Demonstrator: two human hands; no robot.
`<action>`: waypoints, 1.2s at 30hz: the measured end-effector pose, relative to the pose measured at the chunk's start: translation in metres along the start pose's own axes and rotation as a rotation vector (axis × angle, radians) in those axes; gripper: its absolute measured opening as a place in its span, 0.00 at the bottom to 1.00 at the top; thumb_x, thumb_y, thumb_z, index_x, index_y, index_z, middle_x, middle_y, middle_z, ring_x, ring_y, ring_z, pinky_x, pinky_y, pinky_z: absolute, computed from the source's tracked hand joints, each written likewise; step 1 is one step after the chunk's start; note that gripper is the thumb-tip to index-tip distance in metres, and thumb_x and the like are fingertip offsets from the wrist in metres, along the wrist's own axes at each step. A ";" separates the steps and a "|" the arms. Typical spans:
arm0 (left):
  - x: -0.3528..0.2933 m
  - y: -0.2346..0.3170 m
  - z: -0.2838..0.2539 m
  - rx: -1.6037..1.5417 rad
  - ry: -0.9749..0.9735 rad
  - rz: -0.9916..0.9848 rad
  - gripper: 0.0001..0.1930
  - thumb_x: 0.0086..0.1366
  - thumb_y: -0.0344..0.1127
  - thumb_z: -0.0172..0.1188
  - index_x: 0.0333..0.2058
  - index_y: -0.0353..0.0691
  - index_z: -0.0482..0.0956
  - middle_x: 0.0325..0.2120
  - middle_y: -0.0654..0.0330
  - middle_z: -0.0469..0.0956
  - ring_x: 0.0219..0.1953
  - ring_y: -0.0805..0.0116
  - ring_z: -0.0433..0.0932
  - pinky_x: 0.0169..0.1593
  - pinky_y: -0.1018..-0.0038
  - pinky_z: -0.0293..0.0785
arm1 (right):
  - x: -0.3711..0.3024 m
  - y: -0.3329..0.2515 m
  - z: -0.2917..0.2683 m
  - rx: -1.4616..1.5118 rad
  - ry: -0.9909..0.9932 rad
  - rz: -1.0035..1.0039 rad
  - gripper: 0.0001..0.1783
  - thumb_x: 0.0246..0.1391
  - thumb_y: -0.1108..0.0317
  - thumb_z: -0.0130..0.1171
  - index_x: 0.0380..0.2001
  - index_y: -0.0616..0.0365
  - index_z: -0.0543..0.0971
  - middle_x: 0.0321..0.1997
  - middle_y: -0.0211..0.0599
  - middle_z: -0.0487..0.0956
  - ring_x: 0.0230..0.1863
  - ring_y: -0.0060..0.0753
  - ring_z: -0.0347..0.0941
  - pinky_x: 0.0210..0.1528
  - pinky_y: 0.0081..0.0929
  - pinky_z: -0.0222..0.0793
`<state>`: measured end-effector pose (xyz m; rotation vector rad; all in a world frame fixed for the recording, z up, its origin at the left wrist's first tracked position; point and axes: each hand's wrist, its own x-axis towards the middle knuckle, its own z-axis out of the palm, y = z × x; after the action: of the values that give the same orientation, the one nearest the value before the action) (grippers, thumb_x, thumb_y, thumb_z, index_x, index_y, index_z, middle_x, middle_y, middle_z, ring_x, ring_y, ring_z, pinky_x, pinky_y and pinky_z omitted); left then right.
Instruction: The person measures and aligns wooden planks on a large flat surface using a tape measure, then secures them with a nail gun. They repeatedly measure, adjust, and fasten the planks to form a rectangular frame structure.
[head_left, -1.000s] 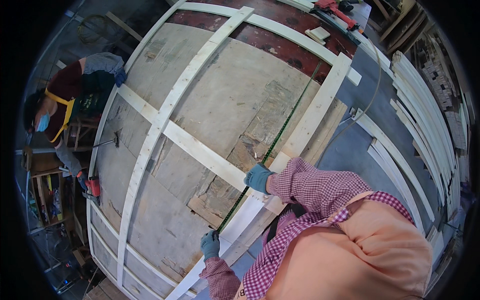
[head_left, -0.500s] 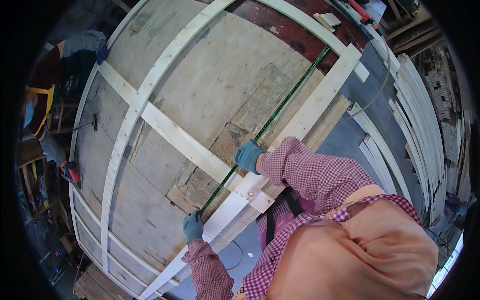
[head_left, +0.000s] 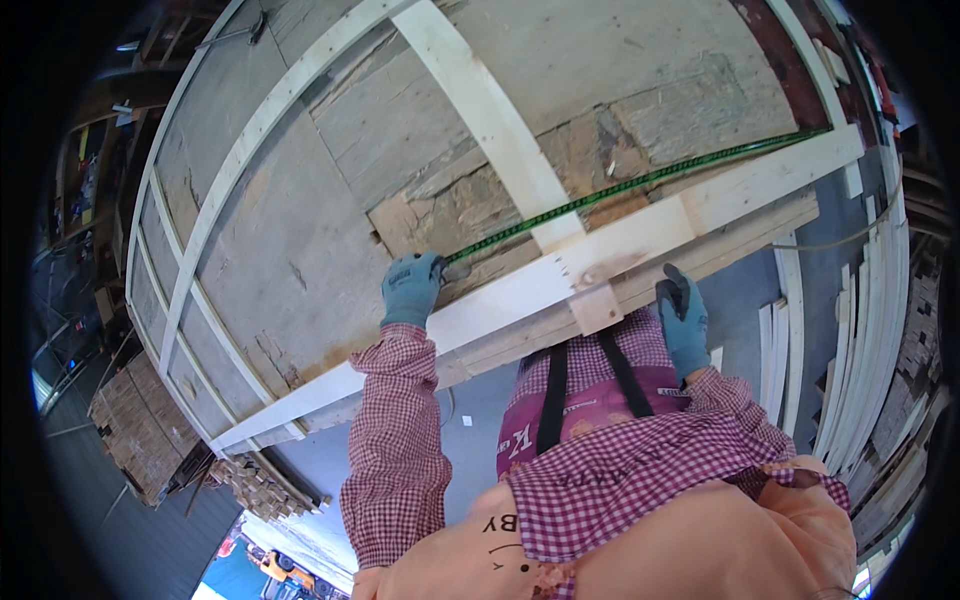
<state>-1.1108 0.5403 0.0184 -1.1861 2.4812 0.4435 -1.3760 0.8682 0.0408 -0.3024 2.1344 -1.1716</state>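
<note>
My left hand (head_left: 412, 288), in a blue-grey work glove, is closed on the near end of a green tape measure (head_left: 630, 186) with dark marks. The tape stretches from there to the far right, over the wooden panel (head_left: 270, 230) and a crossing pale batten (head_left: 490, 110), and beside the long pale front board (head_left: 500, 300). My right hand (head_left: 684, 325), gloved alike, is apart from the tape, just in front of the board's near side by my apron. Its dark-coated fingers point up, loosely parted, with nothing visible in them.
Long pale strips (head_left: 850, 360) lie on the right, with stacked timber (head_left: 925, 340) beyond. A cable or hose (head_left: 850, 237) curves past the panel's right end. More stacked wood (head_left: 145, 430) stands at lower left. A small block (head_left: 597, 308) juts from the front board toward me.
My right hand has let go of the tape and drawn back to the near side of the board. My left hand keeps its hold. The view has turned, and the co-worker has left it.
</note>
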 end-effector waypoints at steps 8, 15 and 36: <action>-0.006 0.013 0.001 0.027 -0.055 -0.060 0.10 0.64 0.45 0.52 0.38 0.53 0.80 0.34 0.54 0.78 0.40 0.53 0.77 0.43 0.60 0.72 | -0.054 0.051 0.043 0.211 0.066 0.174 0.24 0.54 0.77 0.57 0.55 0.65 0.66 0.50 0.40 0.73 0.49 0.29 0.71 0.54 0.24 0.68; -0.024 0.023 0.005 0.049 -0.053 -0.070 0.11 0.64 0.45 0.52 0.39 0.53 0.80 0.36 0.54 0.79 0.40 0.53 0.77 0.43 0.60 0.73 | -0.065 0.044 0.073 0.105 0.052 0.067 0.53 0.39 0.66 0.73 0.65 0.61 0.51 0.64 0.53 0.58 0.66 0.45 0.55 0.65 0.35 0.55; -0.037 0.027 0.015 0.041 0.029 -0.072 0.11 0.63 0.45 0.54 0.40 0.52 0.80 0.36 0.55 0.79 0.40 0.53 0.76 0.44 0.61 0.72 | -0.068 0.043 0.101 -0.294 0.075 -0.108 0.59 0.35 0.62 0.73 0.67 0.62 0.48 0.61 0.50 0.59 0.60 0.48 0.60 0.62 0.37 0.59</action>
<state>-1.1078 0.5877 0.0246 -1.2689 2.4508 0.3575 -1.2535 0.8596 -0.0010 -0.5178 2.3832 -0.9382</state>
